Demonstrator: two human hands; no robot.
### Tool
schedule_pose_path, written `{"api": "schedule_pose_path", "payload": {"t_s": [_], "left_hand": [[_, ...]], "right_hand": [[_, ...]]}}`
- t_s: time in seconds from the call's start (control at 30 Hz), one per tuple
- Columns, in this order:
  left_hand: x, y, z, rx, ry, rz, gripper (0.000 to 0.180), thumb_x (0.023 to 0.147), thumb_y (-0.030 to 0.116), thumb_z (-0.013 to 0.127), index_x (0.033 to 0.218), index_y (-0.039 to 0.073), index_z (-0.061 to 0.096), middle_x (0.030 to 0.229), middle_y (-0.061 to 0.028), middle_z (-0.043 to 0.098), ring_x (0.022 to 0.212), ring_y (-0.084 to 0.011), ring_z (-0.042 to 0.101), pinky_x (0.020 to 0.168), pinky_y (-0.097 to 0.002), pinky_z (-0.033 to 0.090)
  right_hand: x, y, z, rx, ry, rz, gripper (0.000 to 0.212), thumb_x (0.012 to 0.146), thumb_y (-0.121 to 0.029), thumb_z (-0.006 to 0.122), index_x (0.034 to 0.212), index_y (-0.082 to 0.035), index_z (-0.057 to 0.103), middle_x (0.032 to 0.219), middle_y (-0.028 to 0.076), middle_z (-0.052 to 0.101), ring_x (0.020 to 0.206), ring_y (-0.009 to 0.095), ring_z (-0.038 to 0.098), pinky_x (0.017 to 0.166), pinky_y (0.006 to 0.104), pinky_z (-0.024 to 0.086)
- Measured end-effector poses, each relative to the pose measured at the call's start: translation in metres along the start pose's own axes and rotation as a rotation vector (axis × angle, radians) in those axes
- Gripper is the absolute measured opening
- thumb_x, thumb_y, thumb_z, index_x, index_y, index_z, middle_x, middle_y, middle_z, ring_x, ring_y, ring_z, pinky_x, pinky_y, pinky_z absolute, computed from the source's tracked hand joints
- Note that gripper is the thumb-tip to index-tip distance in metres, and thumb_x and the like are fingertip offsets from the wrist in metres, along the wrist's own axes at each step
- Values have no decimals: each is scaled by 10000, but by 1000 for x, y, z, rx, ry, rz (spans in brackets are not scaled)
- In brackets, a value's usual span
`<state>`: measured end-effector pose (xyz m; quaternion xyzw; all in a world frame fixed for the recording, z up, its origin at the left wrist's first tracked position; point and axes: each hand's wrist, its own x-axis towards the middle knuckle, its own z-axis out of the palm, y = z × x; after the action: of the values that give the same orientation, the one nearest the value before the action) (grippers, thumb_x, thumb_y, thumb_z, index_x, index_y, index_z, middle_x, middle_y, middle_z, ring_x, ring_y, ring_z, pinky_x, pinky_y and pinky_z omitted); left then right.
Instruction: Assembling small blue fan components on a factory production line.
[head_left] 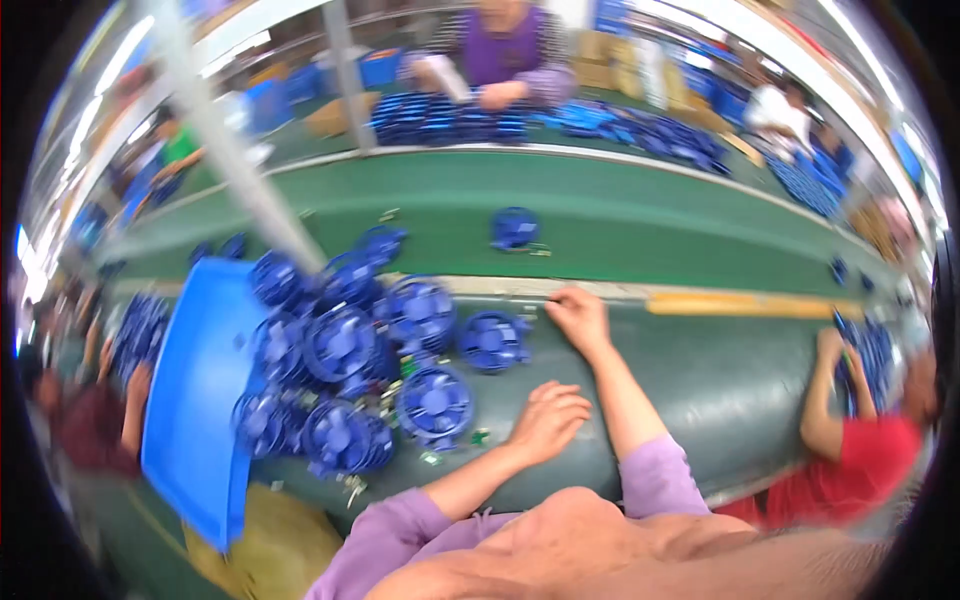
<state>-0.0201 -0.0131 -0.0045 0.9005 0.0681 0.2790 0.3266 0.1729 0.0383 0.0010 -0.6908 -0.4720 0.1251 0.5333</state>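
Note:
My left hand (548, 422) is over the dark green work surface (720, 375), its fingers stretched toward the right and nothing seen in them. Farther out, my right hand (582, 318) reaches to the pale ledge between the work surface and the belt; its fingers are loosely bent and apart, with no object visible in them. Nearest to the hands on the left are a round blue plastic fan-like part (493, 341) and another such part (435, 402). They lie beside a heap of similar parts (340, 343). Small green and pale pieces (481, 436) are scattered among them.
A large blue tray (195, 390) stands tilted left of the heap. Beyond the ledge runs a green conveyor belt (640, 215) carrying a blue part (515, 229). A yellow strip (750, 304) lies along the ledge. People work across the belt and at both sides.

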Motion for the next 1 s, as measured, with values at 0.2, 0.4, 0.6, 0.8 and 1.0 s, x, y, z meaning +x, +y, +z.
{"api": "schedule_pose_path", "payload": {"t_s": [0.2,0.4,0.6,0.8,1.0], "left_hand": [[7,6,-6,35,0,-9,102,816,119,642,900,136,696,1052,-29,662,1156,-276,545,1049,-496,335],[9,10,-3,37,-13,-28,109,796,98,639,881,124,700,1043,-34,665,1143,-283,541,1062,-488,323],[10,16,-5,64,-16,16,115,817,78,623,912,109,680,1064,-41,649,1150,-302,530,1066,-498,314],[13,22,-11,70,-79,-20,122,852,72,599,946,87,675,1108,-49,640,1199,-303,501,1080,-483,300],[12,21,-11,87,-58,-16,106,827,87,620,913,91,683,1070,-33,649,1161,-306,526,1058,-505,320]], "right_hand": [[5,5,6,-29,55,-97,135,769,-168,739,854,-76,688,691,42,634,612,97,562,584,276,476],[4,1,-2,-106,74,-169,152,735,-238,714,805,-107,683,701,71,644,628,224,622,581,353,490],[3,-9,-6,-34,127,-208,151,686,-206,751,756,-92,680,594,76,588,550,232,587,532,374,451],[2,-15,-9,-30,107,-107,183,642,-204,759,771,-98,684,597,63,589,572,230,608,517,376,452],[1,-15,-6,-36,80,-83,196,655,-205,758,798,-94,684,595,59,595,570,228,609,534,372,463]]}}
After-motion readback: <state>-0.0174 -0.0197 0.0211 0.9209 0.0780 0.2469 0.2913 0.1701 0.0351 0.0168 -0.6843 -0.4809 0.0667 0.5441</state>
